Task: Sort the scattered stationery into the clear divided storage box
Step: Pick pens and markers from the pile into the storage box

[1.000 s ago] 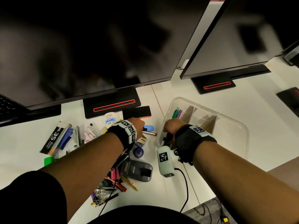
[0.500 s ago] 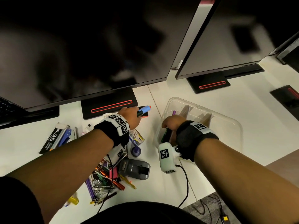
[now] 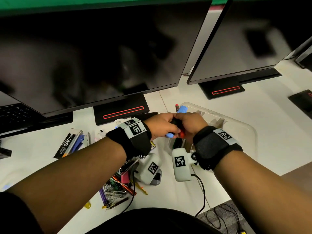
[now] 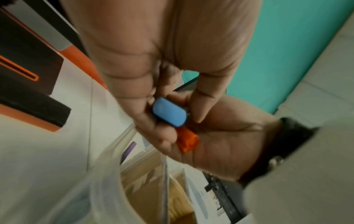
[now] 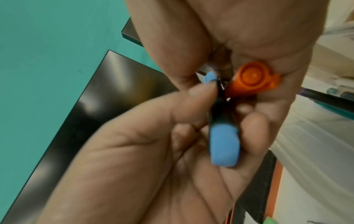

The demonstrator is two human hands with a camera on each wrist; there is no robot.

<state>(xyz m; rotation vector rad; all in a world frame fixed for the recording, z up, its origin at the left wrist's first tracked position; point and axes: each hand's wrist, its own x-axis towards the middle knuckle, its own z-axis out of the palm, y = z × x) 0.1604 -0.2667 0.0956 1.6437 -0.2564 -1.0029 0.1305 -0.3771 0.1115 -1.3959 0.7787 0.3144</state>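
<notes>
White table (image 3: 278,115) carries two dark monitors (image 3: 94,53), then the clear box (image 3: 243,130) with cardboard dividers at right-centre, a few pens already in its near-left compartment. Left of the box sits the unsorted pile (image 3: 118,186) of pens and clips, plus a staples pack (image 3: 67,142) further left.

Both hands meet just above the box's left rim. Left hand (image 3: 160,125) has its fingers curled round a blue-capped marker (image 3: 181,109) with a black barrel; right hand (image 3: 190,124) has its fingers curled round the same bundle, with a red marker (image 4: 186,141) lying against its palm (which hand bears the weight, cannot tell). Wrist views are blurred.

Step looks like a hand-off of two markers, left to right, mid-sort. Most stationery is still on the table, so early in the task. Next move probably calls for the left hand letting go, the right lowering both markers into the pen compartment, ends aligned so they don't snag the divider.
</notes>
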